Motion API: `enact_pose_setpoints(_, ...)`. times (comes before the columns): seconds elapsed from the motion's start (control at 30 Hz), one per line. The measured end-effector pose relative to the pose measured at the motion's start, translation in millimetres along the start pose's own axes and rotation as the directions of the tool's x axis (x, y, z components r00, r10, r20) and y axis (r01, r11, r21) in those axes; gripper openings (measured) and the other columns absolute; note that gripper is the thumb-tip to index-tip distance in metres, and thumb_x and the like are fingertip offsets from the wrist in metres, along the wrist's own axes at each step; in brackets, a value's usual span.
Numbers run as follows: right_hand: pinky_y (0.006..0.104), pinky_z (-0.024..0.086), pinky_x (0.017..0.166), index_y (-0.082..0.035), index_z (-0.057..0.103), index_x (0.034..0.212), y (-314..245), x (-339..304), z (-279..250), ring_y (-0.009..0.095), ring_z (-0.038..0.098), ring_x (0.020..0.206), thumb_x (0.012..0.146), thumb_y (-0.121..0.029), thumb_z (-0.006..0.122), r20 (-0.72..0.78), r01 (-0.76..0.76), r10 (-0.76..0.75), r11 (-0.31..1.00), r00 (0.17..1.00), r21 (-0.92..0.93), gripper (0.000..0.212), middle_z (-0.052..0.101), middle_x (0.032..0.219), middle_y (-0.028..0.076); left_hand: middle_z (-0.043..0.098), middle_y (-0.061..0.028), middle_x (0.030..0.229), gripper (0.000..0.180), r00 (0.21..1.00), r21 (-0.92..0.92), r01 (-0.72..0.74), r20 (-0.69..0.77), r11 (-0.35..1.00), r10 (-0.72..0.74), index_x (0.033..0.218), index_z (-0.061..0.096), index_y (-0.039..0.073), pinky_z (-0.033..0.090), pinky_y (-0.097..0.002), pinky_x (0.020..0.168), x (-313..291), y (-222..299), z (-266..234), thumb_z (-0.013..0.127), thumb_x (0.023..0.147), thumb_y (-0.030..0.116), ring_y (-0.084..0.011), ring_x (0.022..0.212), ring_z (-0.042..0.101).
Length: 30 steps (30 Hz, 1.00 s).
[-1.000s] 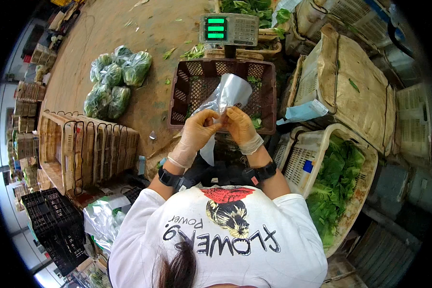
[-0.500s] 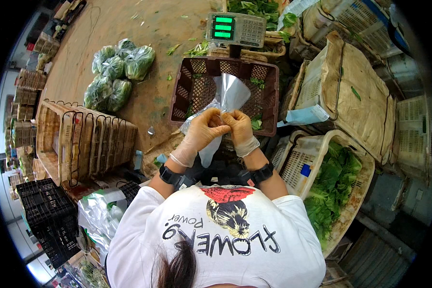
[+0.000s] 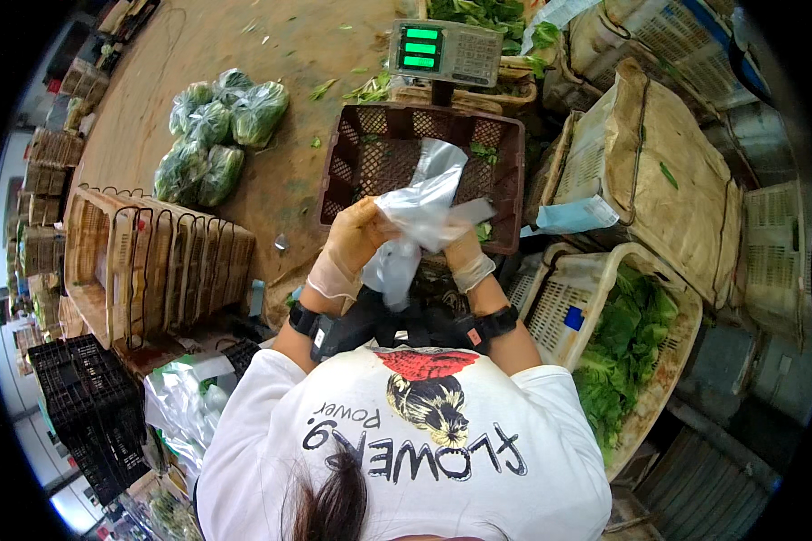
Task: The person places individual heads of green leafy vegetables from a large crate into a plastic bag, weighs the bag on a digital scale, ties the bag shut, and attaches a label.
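A thin clear plastic bag (image 3: 433,185) hangs twisted between my two gloved hands, smeared by motion. My left hand (image 3: 355,236) is closed on its left side, with the fingertips partly behind the film. On the other side, my right hand (image 3: 464,252) grips the bag too, its fingers mostly covered by the blurred plastic. Both hands wear thin translucent gloves. Just beyond them, a brown plastic crate (image 3: 331,167) with a few leaf scraps inside sits in front of a scale display (image 3: 447,52) with lit green panels.
Bagged green vegetables (image 3: 212,135) lie on the floor at far left. Stacked crates (image 3: 167,261) stand left, above black crates (image 3: 90,415) and a pile of plastic bags (image 3: 189,397). On the right are a crate of leafy greens (image 3: 636,334) and a covered crate (image 3: 668,180).
My hands have moved apart, and the bag has spread out between them. Its lower part has shifted with blur. The crates and scale remain in place.
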State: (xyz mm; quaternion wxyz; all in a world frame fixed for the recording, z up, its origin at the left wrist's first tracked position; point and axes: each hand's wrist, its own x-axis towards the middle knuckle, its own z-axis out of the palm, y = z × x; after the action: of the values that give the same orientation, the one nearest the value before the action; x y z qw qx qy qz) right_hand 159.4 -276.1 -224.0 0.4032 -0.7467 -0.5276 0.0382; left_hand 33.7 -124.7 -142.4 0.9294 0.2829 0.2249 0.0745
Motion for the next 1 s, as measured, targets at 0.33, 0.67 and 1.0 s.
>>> enact_pose_setpoints(0.33,0.026,0.047,0.065,-0.001,0.054,0.095,-16,26,-50,0.015,0.056,0.073,0.08,-0.012,0.059,0.333,-0.384,0.467,0.016,0.819,0.923,0.02,0.057,0.085,0.004,0.062,-0.0078,0.075,0.02,0.914,0.983,0.027,-0.098,0.182,0.394,0.093,0.06,-0.003,0.046,-0.0267,0.06,12,6,-12,0.055,0.077,0.009,-0.0138,0.066,0.057)
enact_pose_setpoints(0.67,0.0394,0.046,0.057,-0.004,0.057,0.074,47,-19,-67,0.03,0.058,0.061,0.077,-0.017,0.058,-0.349,-0.635,0.601,0.772,0.719,0.019,0.013,0.06,0.068,0.014,0.06,-0.0085,0.08,0.027,0.993,0.019,-0.063,-0.098,0.998,0.064,0.098,0.056,-0.002,0.05,-0.03,0.059,33,78,-99,0.042,0.088,0.018,-0.018,0.066,0.058)
enact_pose_setpoints(1.0,0.0402,0.035,0.096,0.0,0.024,0.133,-5,5,-102,0.037,0.041,0.114,0.068,-0.028,0.069,-0.058,-0.372,0.368,0.906,0.928,-0.204,0.084,0.038,0.126,0.025,0.06,-0.0053,0.072,0.013,0.76,0.993,0.05,0.03,-0.104,0.649,0.089,0.059,0.004,0.044,-0.0263,0.056,1,115,40,0.053,0.085,0.015,-0.0115,0.064,0.054)
